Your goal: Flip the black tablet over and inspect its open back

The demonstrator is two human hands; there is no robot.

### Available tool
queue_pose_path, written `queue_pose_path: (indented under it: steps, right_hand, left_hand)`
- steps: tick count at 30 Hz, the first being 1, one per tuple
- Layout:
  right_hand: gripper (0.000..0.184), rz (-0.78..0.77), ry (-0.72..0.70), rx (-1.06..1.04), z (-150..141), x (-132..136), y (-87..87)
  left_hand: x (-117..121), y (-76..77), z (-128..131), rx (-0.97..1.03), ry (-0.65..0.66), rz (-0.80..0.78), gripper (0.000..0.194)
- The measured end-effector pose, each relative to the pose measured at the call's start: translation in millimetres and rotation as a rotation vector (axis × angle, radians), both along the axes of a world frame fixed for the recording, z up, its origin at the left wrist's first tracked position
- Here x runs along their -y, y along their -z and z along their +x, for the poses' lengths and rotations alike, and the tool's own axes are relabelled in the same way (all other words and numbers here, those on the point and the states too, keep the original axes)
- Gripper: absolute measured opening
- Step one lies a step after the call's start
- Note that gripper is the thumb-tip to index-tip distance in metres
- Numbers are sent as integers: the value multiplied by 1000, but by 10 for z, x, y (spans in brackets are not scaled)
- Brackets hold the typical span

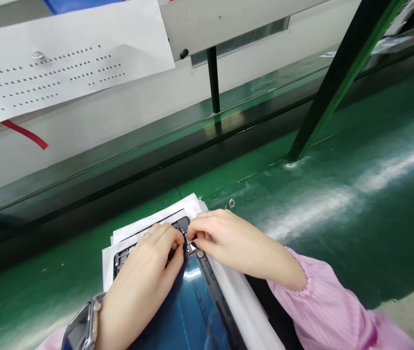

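An opened flat electronic device (188,301) lies face up, with a glossy blue film over its middle and small parts along its black top edge. My left hand (156,260) rests over its upper left side, thumb and index finger pinched together near the top parts. From the right, my right hand (225,238) reaches to almost the same spot with its thumb and index finger pinched. A small shiny piece (191,248) shows by the right fingertips. Whatever lies between the fingers of either hand is too small or hidden to name.
White sheets or padding (238,291) lie stacked under the device. A green surface (338,194) extends behind it. Dark posts (333,82) stand at the back, and a perforated white sheet (76,63) hangs at upper left above a red strip (25,133).
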State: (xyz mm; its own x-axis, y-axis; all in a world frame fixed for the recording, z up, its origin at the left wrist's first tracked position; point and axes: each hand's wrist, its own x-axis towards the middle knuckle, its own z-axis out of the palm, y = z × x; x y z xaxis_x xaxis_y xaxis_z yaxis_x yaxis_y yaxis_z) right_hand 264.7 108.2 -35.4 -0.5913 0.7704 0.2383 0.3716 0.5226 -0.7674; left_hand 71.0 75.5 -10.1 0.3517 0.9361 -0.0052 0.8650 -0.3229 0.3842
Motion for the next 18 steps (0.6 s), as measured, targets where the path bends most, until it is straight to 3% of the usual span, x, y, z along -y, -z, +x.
queue_pose_path:
  steps: [4,8,13,16,18]
  right_hand:
    - [28,50,-17,41,18,22,8]
    - [23,199,4,234,30,142,-19]
    - [14,448,8,430,-7,331,-88]
    - [18,346,-29,343,85,303,-52]
    - [26,197,-13,116,233,206,85]
  left_hand:
    - [-19,-21,13,19,-22,-10,18]
    - [-55,-25,-3,86,-30,-59,15]
    - [57,-45,-222,89,54,97,15]
    - [279,10,-534,28,26,202,31]
    - [427,101,-808,65,-125,250,36]
